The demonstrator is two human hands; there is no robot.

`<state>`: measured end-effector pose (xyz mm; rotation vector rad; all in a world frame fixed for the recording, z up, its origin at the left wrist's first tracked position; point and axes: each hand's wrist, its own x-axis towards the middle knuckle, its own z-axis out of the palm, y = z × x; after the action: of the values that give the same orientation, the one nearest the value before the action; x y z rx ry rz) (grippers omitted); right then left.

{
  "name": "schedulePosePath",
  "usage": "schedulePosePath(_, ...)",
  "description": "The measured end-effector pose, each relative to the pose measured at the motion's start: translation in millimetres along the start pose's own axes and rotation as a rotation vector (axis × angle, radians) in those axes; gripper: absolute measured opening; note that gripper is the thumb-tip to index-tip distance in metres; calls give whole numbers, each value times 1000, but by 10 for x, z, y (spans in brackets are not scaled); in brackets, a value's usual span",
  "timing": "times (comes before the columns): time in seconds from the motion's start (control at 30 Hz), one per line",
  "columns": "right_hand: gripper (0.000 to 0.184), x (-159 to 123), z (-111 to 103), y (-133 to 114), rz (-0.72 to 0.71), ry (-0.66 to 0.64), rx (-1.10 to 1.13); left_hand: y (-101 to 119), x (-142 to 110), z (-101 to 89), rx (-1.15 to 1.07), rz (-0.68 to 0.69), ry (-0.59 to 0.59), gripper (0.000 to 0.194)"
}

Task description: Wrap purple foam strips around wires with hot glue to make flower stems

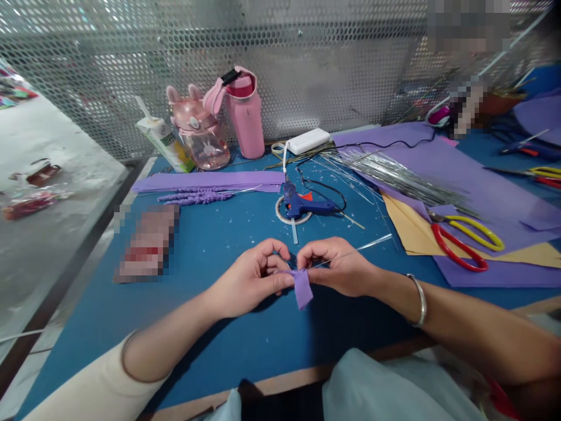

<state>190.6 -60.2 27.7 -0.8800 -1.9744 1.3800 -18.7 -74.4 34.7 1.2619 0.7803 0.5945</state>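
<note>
Over the front middle of the blue table, my left hand (263,272) pinches a small purple strip (303,290) between thumb and fingers. The strip's free end hangs down between my two hands. From the other side, my right hand (339,266) is closed at the strip's top edge with a thin silvery wire (372,242) in it. The wire runs out past my knuckles to the upper right. Just beyond my hands, a blue glue gun (307,206) lies across a roll of tape (280,214).
Purple strips (175,181) and a purple twisted piece (197,196) lie back left, near a pink bottle (248,123) and a bunny-eared cup (204,140). To the right are a wire bundle (403,175), purple sheets (517,204) and red-yellow scissors (464,237). A perforated metal panel (307,76) stands behind.
</note>
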Motion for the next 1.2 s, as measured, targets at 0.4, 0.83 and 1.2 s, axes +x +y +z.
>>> schedulePosePath(0.4,29,66,-288,134,-74,-15,-169,28,-1,-160,626,117,19,16)
schedulePosePath(0.83,13,272,-777,74,-230,280,-742,-55,205,-291,1155,400,148,28)
schedulePosePath(1.2,47,660,-677,344,-57,161,-1090,-114,573,-331,1528,313,241,34)
